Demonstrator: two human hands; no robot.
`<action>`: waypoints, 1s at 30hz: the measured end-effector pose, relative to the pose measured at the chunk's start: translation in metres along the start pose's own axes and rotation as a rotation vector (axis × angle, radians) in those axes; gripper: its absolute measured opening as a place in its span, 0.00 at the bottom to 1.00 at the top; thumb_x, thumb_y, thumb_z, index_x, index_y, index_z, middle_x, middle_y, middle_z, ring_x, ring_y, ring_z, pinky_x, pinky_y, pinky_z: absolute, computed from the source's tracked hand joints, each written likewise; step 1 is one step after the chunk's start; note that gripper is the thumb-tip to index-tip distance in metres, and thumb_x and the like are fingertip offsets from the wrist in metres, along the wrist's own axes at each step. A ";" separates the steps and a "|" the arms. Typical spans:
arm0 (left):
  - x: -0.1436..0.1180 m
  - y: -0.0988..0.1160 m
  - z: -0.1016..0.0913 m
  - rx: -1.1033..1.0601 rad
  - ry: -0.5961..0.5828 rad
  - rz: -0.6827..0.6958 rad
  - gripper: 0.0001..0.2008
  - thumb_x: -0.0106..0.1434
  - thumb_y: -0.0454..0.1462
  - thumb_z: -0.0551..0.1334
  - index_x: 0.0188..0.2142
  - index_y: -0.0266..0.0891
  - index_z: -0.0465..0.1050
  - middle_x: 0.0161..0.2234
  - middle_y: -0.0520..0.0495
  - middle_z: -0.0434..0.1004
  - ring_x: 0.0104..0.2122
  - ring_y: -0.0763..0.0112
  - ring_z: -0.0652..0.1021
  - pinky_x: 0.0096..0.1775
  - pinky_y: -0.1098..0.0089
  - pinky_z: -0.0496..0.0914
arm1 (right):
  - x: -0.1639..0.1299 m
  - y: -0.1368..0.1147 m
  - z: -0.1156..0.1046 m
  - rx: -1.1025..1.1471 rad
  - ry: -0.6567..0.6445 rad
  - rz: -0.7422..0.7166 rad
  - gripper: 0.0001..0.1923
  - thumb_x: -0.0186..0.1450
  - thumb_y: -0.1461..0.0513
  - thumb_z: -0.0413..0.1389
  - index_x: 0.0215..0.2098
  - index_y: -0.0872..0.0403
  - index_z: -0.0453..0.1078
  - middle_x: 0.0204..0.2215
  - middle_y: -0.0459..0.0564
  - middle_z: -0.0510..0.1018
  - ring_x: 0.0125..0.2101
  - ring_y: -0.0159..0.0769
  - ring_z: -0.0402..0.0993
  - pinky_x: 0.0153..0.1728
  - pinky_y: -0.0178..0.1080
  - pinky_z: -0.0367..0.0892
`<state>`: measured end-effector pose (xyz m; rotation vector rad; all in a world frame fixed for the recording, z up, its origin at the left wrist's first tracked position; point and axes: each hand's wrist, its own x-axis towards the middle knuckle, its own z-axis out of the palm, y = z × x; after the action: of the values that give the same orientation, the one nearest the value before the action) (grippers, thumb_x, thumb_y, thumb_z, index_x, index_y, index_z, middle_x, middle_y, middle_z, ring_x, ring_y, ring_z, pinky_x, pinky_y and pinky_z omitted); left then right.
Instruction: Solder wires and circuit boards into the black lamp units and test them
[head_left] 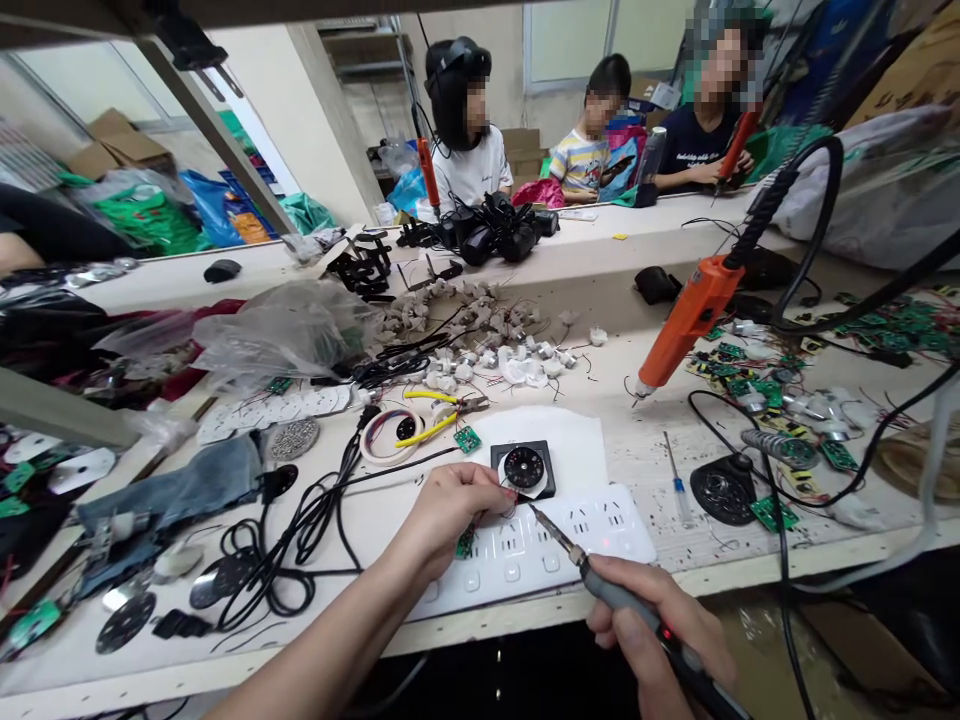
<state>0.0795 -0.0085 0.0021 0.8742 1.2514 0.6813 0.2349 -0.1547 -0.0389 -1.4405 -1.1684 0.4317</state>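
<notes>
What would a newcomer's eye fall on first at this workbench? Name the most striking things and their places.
The orange power screwdriver hanging over the bench at right stands out. At front centre, the right hand holds a soldering iron whose tip points at a small black square part steadied by the left hand, above a white power strip.

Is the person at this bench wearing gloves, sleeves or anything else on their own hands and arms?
No. The left hand and right hand are bare, with no gloves, rings or watch showing. The left forearm is uncovered as far as the picture's bottom edge; no sleeve shows. Only the right wrist shows, also bare.
</notes>
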 end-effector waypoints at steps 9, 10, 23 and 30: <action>0.005 -0.004 0.001 -0.024 -0.003 0.023 0.14 0.34 0.32 0.68 0.10 0.38 0.60 0.18 0.54 0.69 0.22 0.73 0.71 0.26 0.73 0.58 | 0.006 -0.006 0.005 -0.042 -0.008 0.047 0.16 0.67 0.50 0.53 0.42 0.49 0.78 0.26 0.49 0.81 0.23 0.37 0.77 0.22 0.36 0.72; 0.005 -0.004 0.002 -0.017 0.004 0.023 0.14 0.34 0.32 0.68 0.10 0.38 0.60 0.18 0.54 0.69 0.21 0.74 0.71 0.25 0.73 0.58 | 0.007 -0.007 0.006 -0.044 -0.017 0.047 0.16 0.68 0.50 0.53 0.42 0.48 0.78 0.26 0.49 0.80 0.23 0.36 0.76 0.22 0.36 0.71; 0.003 0.001 0.006 -0.011 0.055 -0.007 0.13 0.31 0.31 0.67 0.08 0.38 0.61 0.16 0.54 0.67 0.21 0.73 0.71 0.25 0.73 0.59 | 0.017 -0.001 0.012 -0.030 -0.097 -0.034 0.13 0.69 0.54 0.52 0.44 0.49 0.77 0.25 0.46 0.80 0.20 0.34 0.76 0.21 0.34 0.72; 0.004 -0.002 0.004 0.014 0.035 0.013 0.13 0.33 0.32 0.67 0.09 0.38 0.61 0.16 0.55 0.66 0.20 0.75 0.68 0.25 0.72 0.58 | 0.024 0.004 0.012 -0.064 -0.144 -0.127 0.11 0.69 0.58 0.53 0.46 0.49 0.75 0.26 0.44 0.81 0.21 0.32 0.77 0.22 0.32 0.72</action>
<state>0.0841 -0.0067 -0.0014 0.8863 1.2843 0.7018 0.2372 -0.1277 -0.0375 -1.3985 -1.3918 0.4184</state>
